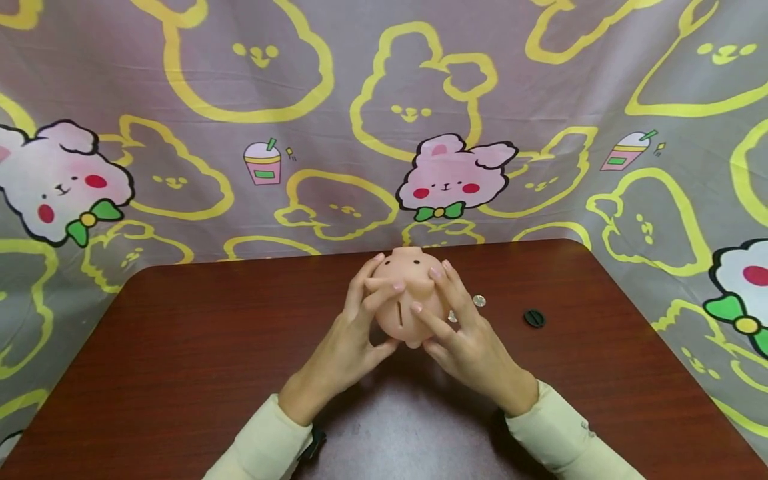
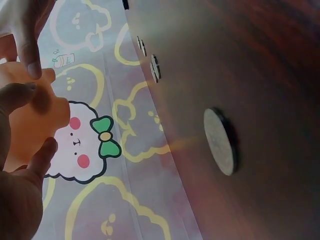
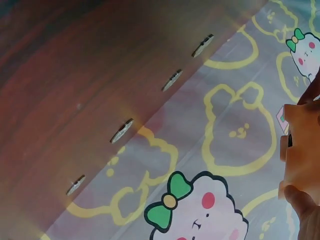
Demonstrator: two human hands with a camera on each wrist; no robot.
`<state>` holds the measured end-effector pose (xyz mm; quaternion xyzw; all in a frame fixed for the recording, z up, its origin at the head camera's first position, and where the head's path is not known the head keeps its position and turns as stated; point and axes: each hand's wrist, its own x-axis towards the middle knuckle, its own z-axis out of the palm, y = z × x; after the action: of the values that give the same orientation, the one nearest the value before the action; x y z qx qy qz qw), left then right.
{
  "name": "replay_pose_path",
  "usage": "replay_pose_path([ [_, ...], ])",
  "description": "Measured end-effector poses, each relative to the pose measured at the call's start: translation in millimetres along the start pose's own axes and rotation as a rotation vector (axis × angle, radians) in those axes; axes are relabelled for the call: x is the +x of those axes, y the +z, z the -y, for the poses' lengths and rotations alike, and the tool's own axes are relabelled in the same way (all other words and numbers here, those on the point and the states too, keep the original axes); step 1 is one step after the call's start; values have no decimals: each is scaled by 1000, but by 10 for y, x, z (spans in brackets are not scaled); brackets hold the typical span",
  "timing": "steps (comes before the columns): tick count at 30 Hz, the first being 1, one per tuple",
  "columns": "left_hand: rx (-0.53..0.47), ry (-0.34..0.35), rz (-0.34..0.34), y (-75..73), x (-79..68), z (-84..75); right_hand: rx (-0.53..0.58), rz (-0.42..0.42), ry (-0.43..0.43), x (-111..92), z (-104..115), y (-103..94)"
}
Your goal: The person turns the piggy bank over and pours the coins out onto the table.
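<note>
A peach-pink piggy bank (image 1: 414, 325) is held between both hands above the table, its eyes and snout toward the wall. Its coin slot (image 1: 401, 313) faces up on its back. My left hand (image 1: 351, 330) grips the left side, fingers spread over the top and thumb low near the tail. On the other side, my right hand (image 1: 474, 343) holds it with curled fingers. Stubby feet of the piggy bank (image 3: 305, 160) show in the right wrist view, with a dark spot between them. Silvery coins (image 1: 479, 301) lie on the table just beyond the right hand.
The brown wooden table (image 1: 198, 347) has rounded far corners. A round black plug (image 1: 534, 318) lies to the right of the coins. One coin (image 2: 220, 141) looms large in the left wrist view. Behind the table hangs a cartoon-printed cloth (image 1: 336, 147).
</note>
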<state>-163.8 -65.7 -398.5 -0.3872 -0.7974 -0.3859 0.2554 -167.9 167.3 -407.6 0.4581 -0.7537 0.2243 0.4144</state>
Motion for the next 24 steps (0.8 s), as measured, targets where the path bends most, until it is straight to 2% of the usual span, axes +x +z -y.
replay_pose_path([
  [3,-4,-17,12,-1,-1,-1,19,18,28,-16,-9,6],
  [7,-15,-46,42,-13,-2,-5,125,45,106,-27,-24,3],
  [11,-26,-80,79,-31,-1,-6,265,57,222,-21,-11,-10],
  [16,-74,-170,113,-44,-14,-4,361,65,358,-5,23,-28],
  [20,-165,-252,126,-42,-23,9,493,92,502,29,39,-49],
  [22,-210,-289,126,-41,-13,7,574,117,620,47,51,-65],
  [24,-287,-357,135,-43,5,-4,677,141,745,72,58,-80],
])
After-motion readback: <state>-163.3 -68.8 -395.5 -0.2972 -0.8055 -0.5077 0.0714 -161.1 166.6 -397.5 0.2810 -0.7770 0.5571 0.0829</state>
